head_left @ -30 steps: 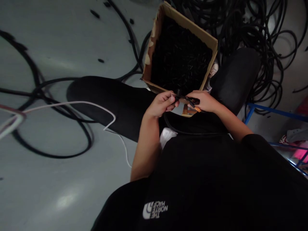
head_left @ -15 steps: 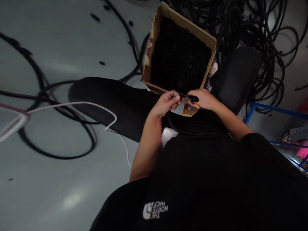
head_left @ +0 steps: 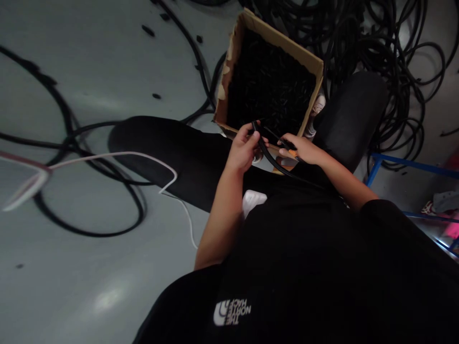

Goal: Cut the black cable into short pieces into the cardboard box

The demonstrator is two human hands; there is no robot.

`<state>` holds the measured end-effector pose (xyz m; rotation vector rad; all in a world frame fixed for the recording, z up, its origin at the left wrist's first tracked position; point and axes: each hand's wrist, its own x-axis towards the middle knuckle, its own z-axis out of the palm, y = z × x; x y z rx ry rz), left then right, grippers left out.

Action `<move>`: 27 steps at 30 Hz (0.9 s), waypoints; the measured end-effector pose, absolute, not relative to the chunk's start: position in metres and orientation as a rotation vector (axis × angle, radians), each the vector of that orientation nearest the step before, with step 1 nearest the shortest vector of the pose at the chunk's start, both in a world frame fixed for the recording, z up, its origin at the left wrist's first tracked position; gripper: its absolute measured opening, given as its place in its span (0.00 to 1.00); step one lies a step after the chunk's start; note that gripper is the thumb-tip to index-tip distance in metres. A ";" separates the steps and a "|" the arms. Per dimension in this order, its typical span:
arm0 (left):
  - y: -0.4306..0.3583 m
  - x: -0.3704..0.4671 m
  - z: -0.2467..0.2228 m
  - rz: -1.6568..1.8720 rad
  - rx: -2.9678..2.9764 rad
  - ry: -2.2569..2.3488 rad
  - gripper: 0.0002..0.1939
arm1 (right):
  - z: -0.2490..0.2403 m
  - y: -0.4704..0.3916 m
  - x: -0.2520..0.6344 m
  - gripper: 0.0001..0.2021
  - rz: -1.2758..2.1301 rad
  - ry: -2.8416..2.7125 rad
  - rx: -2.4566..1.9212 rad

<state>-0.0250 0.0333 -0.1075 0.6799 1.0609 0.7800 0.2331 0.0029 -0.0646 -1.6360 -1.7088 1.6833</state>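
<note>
My left hand (head_left: 243, 149) is closed on a black rubber hose (head_left: 267, 152), near its end, which sticks up between thumb and fingers. From there the hose bends down and right across my lap. In my right hand (head_left: 301, 148) is a pair of scissors (head_left: 293, 153) with black and orange handles; the dark blades point up and left toward the hose but look apart from it. Both hands are over the near edge of a cardboard box (head_left: 288, 42). Inside the box lie a great many short black pieces (head_left: 268, 86).
Coils of black hose (head_left: 390, 91) lie on the floor at upper right, and a looped length (head_left: 89, 234) at left. A white cable (head_left: 143, 156) crosses my leg. A blue metal frame (head_left: 412, 161) stands at right. Several black scraps (head_left: 148, 31) dot the floor.
The hose, earlier low between my hands, now stands with its end raised in my left hand. The scissors have moved apart from the left fingers. The view has shifted slightly.
</note>
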 end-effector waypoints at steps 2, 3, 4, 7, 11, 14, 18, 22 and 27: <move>0.032 -0.021 -0.111 0.812 0.701 1.094 0.40 | -0.069 0.004 0.233 0.17 1.719 -1.713 -1.650; 0.033 -0.019 -0.112 0.852 0.704 1.122 0.40 | -0.069 0.004 0.233 0.17 1.746 -1.711 -1.641; 0.035 -0.018 -0.112 0.906 0.698 1.159 0.38 | -0.068 0.005 0.234 0.17 1.788 -1.701 -1.614; 0.045 -0.017 -0.108 1.072 0.598 1.313 0.32 | -0.059 0.006 0.236 0.17 2.000 -1.642 -1.427; 0.056 -0.017 -0.095 1.187 0.395 1.468 0.26 | -0.050 0.006 0.237 0.18 2.078 -1.688 -1.236; 0.052 -0.014 -0.091 1.183 0.314 1.422 0.23 | -0.053 0.006 0.234 0.18 2.074 -1.691 -1.184; 0.042 -0.010 -0.092 1.037 0.305 1.288 0.21 | -0.062 0.004 0.229 0.17 1.920 -1.628 -1.321; 0.043 -0.019 -0.096 1.106 0.321 1.269 0.21 | -0.060 0.003 0.230 0.21 1.879 -1.540 -1.365; 0.042 -0.027 -0.100 0.934 0.443 1.219 0.24 | -0.053 0.007 0.237 0.26 1.760 -1.458 -1.476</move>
